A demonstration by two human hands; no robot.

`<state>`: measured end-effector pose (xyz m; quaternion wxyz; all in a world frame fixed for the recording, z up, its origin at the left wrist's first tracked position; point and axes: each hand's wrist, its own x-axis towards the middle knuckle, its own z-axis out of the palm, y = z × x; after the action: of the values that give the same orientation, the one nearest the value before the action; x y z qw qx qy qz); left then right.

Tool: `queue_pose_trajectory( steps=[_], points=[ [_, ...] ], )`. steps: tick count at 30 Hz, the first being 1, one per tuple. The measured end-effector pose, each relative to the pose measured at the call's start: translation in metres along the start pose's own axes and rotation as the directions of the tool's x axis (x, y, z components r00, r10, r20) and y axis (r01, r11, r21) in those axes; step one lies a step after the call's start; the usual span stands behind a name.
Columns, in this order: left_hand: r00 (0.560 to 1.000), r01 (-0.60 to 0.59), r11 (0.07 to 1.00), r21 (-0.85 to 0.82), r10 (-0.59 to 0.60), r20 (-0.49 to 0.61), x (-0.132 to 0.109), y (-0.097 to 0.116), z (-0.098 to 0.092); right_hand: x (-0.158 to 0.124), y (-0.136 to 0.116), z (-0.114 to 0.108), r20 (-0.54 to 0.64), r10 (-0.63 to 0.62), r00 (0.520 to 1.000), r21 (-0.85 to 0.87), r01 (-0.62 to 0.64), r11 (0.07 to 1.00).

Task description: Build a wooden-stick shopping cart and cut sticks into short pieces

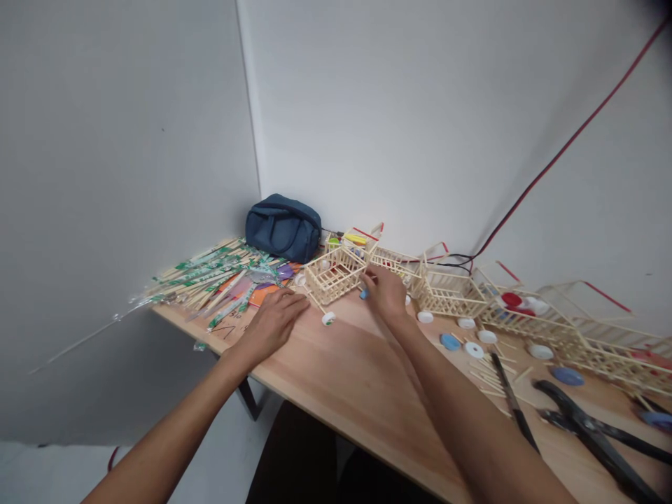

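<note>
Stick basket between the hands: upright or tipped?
Upright, apparently: the stick basket shows its open top facing up, a white cap below its near side.

Loads of room on the bare tabletop (336,371) up front, between my left hand (274,322) and right hand (387,292). Straight back, though, the small stick cart (337,283) plugs the gap. Left's blocked by wrapped chopsticks (210,276) and a blue pouch (283,227); right's crowded with more carts (454,304), bottle caps (450,341) and pliers (576,416).
</note>
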<state>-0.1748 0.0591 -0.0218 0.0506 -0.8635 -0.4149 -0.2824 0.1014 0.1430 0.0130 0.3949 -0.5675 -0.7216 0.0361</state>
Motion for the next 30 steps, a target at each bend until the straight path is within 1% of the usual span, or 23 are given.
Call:
queue_pose_trajectory(
  steps=[4, 8, 12, 16, 19, 23, 26, 30],
  points=[
    [1.000, -0.003, 1.000, -0.003, 0.003, 0.022, -0.001, 0.001, -0.001, 0.004, 0.002, -0.004, 0.005, 0.011, 1.000, -0.074, -0.011, 0.997],
    [1.000, 0.007, 1.000, -0.018, -0.007, 0.007, 0.000, 0.003, -0.003, 0.005, 0.005, -0.004, 0.014, 0.013, 1.000, -0.093, -0.012, 0.996],
    [1.000, 0.016, 0.999, -0.029, -0.016, -0.017, 0.000, 0.003, -0.003, 0.004, 0.010, -0.001, 0.020, 0.002, 1.000, -0.073, -0.001, 0.997],
    [0.999, 0.032, 0.999, -0.044, -0.033, -0.020, 0.000, 0.004, -0.003, 0.006, 0.013, 0.000, 0.045, -0.030, 0.999, -0.036, 0.032, 0.999],
    [0.998, 0.051, 0.998, -0.049, -0.052, -0.020, 0.001, 0.005, -0.005, 0.008, 0.011, -0.001, 0.054, -0.042, 0.998, -0.026, 0.044, 0.999],
    [0.996, 0.069, 0.996, -0.056, -0.071, -0.047, 0.001, 0.007, -0.009, 0.007, 0.008, -0.004, 0.063, -0.053, 0.997, -0.006, 0.054, 0.999],
    [0.996, 0.074, 0.996, -0.058, -0.076, -0.042, 0.001, 0.009, -0.011, 0.003, 0.009, -0.013, 0.064, -0.059, 0.996, 0.019, 0.058, 0.998],
    [0.995, 0.090, 0.996, -0.027, -0.091, -0.028, 0.002, 0.013, -0.015, -0.013, 0.013, -0.041, 0.038, -0.034, 0.999, 0.003, 0.034, 0.999]
  ],
)
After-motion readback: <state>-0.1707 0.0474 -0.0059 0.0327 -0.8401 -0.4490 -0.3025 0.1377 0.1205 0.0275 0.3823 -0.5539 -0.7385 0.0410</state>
